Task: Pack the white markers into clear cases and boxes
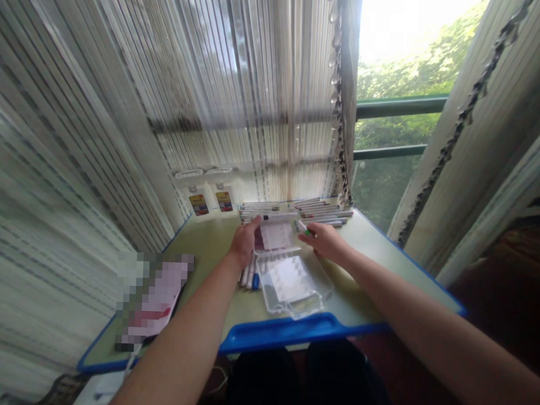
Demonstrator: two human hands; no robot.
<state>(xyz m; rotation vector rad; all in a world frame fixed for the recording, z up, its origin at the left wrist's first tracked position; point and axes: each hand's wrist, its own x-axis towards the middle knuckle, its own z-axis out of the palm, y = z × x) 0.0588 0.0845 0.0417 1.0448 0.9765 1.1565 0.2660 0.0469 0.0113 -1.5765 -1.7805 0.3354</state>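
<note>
A clear plastic case [270, 291] lies open on the table, its raised lid [291, 218] tilted toward the window. My left hand [243, 244] is closed on the left edge of that lid, thumb on top; its other fingers are mostly hidden. In my right hand [328, 241] is a white marker [303, 228] with a green part, pinched just right of the lid. Beside the case, below my left hand, lie several markers, one with a blue cap [255, 281]. More white markers lie in a left group [258, 207] and a right group [325, 213] at the back.
Two clear cases with yellow labels [199, 204] stand at the back left. A blurred pinkish item [158, 293] lies at the left. The table [373, 289] has a blue rim with a raised front tray [283, 333]. String curtains [238, 107] hang close behind.
</note>
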